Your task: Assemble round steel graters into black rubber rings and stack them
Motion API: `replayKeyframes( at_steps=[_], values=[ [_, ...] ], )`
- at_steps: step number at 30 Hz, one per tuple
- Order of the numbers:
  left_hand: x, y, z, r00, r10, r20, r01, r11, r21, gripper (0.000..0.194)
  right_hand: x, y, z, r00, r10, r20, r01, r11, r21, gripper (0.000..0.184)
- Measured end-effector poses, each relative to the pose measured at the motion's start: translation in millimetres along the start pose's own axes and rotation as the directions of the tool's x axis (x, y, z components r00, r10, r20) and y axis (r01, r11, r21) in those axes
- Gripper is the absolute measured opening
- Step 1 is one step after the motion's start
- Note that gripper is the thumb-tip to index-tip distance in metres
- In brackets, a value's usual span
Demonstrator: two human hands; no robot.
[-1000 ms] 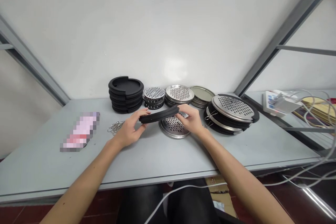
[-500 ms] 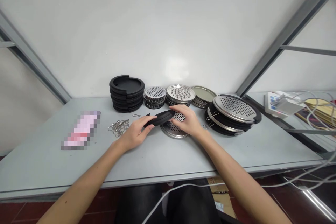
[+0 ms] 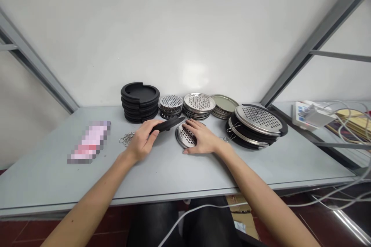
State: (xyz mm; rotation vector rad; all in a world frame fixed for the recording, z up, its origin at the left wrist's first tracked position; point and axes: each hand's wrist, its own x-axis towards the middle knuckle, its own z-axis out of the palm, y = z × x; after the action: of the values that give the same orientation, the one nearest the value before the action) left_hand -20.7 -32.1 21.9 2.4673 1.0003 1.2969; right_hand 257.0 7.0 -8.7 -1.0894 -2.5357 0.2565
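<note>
Clips [image 3: 126, 138] part-hidden beside left fingers [image 3: 150, 124] round black disc [image 3: 168, 124], stacks [image 3: 199, 103] behind right fingers [image 3: 193, 126] spread over perforated plate [image 3: 186, 136]

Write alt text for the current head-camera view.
A person's left hand holds a black piece, tilted, above a grey table; the right hand lies over a perforated metal disc. Behind stand stacked black trays and two stacks of perforated discs.

We are seeing plain black on the curved piece [image 3: 167, 124], and at ten o'clock from it on the stacked trays [image 3: 140, 104]. At four, the silver disc [image 3: 184, 136] is showing dark holes; at two, the plain plate [image 3: 226, 103] is looking greyish green. At six, the surface [image 3: 168, 177] is showing pale blue-grey.
</note>
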Motion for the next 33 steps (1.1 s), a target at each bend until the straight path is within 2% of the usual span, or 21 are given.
replayKeyframes(
  at_steps=[4,7,11,17,20,23,26,30,33],
  values=[
    [-1,1,-0.3,1.000,0.009,-0.003,-0.009,1.000,-0.025,0.031,1,-6,-6,0.997,-0.076,-0.012,0.076,0.997,0.003,0.084],
    [-2,0,-0.2,1.000,0.000,-0.020,-0.001,0.999,-0.034,0.029,1,-13,-11,0.995,-0.097,-0.018,0.097,0.995,0.010,0.077],
    [-4,-3,-1.4,0.993,-0.009,-0.118,0.009,1.000,-0.003,0.030,0,-20,-19,0.991,-0.125,-0.040,0.128,0.990,0.059,0.066],
    [-5,-4,-6.9,0.979,0.041,-0.200,-0.040,0.999,0.008,0.029,-6,-15,-32,0.986,-0.046,-0.163,0.075,0.982,0.174,0.053],
    [-6,-4,-8.7,0.976,0.076,-0.206,-0.075,0.997,0.012,0.029,-9,-10,-35,0.962,0.015,-0.272,0.047,0.974,0.221,0.049],
    [-5,-4,-9.6,0.980,0.150,-0.133,-0.145,0.988,0.052,0.026,-10,-6,-35,0.926,0.066,-0.372,0.037,0.964,0.262,0.054],
    [-1,1,-8.4,0.973,0.229,0.028,-0.230,0.970,0.078,0.020,-11,-3,-33,0.907,0.085,-0.412,0.034,0.961,0.274,0.055],
    [2,12,-0.1,0.924,0.286,0.255,-0.312,0.947,0.070,0.020,-10,-4,-32,0.891,0.056,-0.451,0.070,0.964,0.257,0.051],
    [3,19,9.4,0.876,0.292,0.383,-0.339,0.939,0.061,0.018,-9,-10,-31,0.887,-0.006,-0.461,0.120,0.968,0.218,0.042]
  ],
)
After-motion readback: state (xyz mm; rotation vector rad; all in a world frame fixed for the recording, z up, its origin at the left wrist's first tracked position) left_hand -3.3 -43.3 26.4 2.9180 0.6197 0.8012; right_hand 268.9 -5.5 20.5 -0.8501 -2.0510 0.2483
